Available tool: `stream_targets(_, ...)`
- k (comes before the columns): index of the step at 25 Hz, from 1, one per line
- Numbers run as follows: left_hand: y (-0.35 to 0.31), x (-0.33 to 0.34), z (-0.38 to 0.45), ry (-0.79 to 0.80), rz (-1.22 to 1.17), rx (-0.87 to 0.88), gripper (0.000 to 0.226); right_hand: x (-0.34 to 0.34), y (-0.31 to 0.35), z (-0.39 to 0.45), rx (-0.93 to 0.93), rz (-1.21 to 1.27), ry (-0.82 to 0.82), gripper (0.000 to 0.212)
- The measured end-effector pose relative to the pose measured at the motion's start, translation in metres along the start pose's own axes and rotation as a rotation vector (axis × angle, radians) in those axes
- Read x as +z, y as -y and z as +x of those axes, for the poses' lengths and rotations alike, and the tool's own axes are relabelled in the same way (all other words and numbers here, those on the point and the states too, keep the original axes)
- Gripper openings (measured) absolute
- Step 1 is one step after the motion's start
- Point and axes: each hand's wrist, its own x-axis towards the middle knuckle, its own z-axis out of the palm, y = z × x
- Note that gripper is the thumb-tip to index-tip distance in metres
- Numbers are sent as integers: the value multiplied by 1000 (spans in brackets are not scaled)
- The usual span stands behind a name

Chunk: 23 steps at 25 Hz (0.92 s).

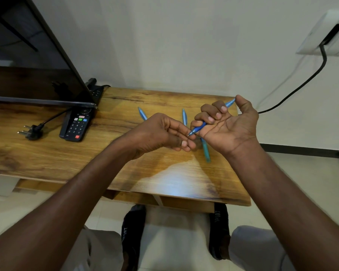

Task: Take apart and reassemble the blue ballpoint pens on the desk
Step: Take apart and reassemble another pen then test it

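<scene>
My right hand (229,124) grips a blue ballpoint pen (201,127) above the wooden desk (114,153), palm up, fingers curled round the barrel; the pen's rear end sticks out past the thumb. My left hand (164,133) pinches the pen's tip end with fingertips. Three more blue pens lie on the desk: one (142,113) behind my left hand, one (184,116) between the hands, and one (205,151) below my right hand, partly hidden.
A black TV remote (76,124) and a loose black plug (32,131) lie at the left under a monitor's edge (47,103). A power strip (95,89) sits behind. A cable (301,85) hangs from the wall at right. The desk's right edge is close to my right hand.
</scene>
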Motion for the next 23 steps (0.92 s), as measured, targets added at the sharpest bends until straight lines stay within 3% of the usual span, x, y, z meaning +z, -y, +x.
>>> stream_targets(23,-1,1,-1,17,9,-11,29,1,2,0,9,-53,3,48)
